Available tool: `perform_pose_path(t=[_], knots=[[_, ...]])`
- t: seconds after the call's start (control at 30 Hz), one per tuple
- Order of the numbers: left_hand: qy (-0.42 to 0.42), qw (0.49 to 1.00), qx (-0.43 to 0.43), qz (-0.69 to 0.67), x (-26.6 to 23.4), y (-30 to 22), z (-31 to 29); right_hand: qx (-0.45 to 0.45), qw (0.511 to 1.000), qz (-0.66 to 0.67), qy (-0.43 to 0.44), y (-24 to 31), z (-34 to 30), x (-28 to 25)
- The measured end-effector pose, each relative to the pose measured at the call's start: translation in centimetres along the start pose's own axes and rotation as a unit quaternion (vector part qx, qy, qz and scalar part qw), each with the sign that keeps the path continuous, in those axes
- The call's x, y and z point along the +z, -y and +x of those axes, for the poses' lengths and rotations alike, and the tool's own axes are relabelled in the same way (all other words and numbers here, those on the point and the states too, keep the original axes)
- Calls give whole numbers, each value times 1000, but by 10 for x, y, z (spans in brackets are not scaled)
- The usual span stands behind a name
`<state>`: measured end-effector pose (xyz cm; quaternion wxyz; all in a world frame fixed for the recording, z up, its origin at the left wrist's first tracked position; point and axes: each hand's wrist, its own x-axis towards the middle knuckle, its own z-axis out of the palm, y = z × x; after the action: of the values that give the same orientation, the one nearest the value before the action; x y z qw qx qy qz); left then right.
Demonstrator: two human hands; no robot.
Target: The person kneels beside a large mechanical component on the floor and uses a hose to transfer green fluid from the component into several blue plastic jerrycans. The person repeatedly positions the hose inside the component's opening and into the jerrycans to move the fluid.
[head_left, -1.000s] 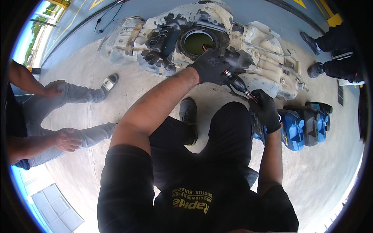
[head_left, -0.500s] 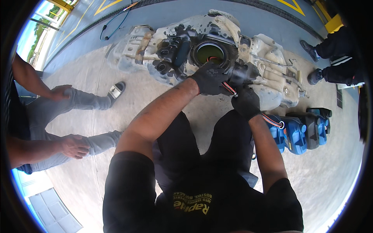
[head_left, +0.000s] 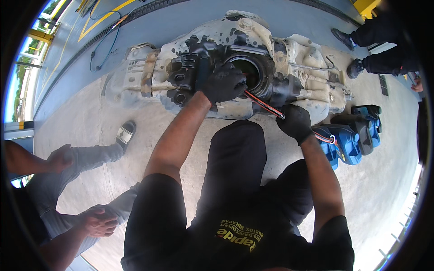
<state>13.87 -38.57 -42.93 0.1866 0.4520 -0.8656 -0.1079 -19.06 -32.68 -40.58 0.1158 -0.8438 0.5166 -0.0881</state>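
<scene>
A large, dirty pale fuel tank [head_left: 312, 58] with black-stained patches lies on the floor in front of me. Its round black-rimmed opening [head_left: 255, 72] faces up. My left hand [head_left: 224, 83], in a dark glove, is closed around a black-and-orange striped hose [head_left: 264, 105] at the opening's near left rim. From there the hose slants down to my right hand [head_left: 294, 123], also gloved, whose fingers wrap round it beside the tank's near edge. Past that wrist it runs on toward the blue jugs. The hose's end inside the tank is mostly hidden.
Blue jugs [head_left: 349, 144] and black jugs [head_left: 364, 140] stand at the right. One person's hand [head_left: 98, 221] rests at the left, by a sandalled foot [head_left: 125, 134]. Another person's dark shoe [head_left: 355, 68] is at the far right. A thin cable [head_left: 105, 49] lies at the far left.
My hands have moved apart: the left one went left along the opening's rim, the right one slightly nearer me. A longer stretch of hose now shows between them. My view has shifted.
</scene>
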Motion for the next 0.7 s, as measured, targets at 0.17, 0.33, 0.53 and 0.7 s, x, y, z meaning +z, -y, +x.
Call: perform_pose_path(t=[0.17,0.33,0.53,0.7], knots=[[-139,986,97,4,7,23,-15,24,999,-29,-10,8,4,-2],[-117,986,115,-23,-20,16,-6,94,994,-64,7,21,-1,-10],[-193,971,134,39,-16,12,-5,124,988,-87,-28,24,1,-17],[-171,979,110,10,25,31,-10,110,991,-69,22,8,2,-9]])
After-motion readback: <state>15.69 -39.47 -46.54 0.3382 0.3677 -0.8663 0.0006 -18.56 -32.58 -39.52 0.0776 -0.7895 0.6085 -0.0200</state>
